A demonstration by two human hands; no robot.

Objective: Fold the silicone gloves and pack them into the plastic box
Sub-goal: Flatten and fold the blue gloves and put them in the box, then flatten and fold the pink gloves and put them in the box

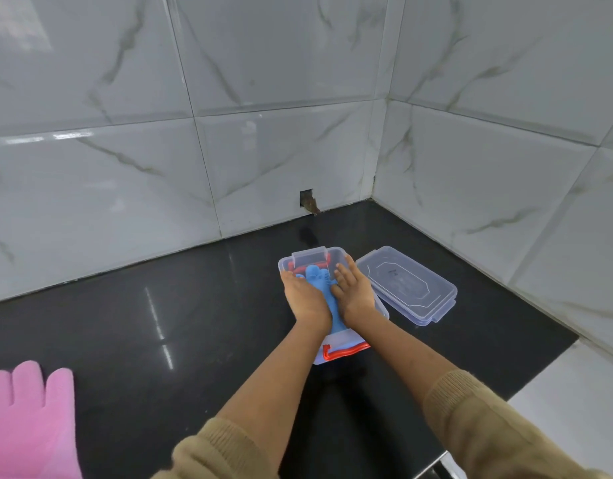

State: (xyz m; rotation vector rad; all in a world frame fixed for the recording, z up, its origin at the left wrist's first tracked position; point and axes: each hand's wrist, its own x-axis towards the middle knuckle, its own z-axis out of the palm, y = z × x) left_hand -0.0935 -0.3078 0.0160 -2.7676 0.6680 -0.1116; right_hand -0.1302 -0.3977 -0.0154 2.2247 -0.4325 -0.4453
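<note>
A clear plastic box with red clasps stands on the black counter. Inside it lies a folded blue silicone glove, on top of something red. My left hand presses on the glove's left side and my right hand presses flat on its right side, fingers spread. Both hands cover most of the glove and the box's inside. A pink silicone glove lies flat at the near left corner of the counter.
The box's clear lid lies on the counter just right of the box. Marble-tiled walls close the counter behind and on the right. A small hole sits in the back wall.
</note>
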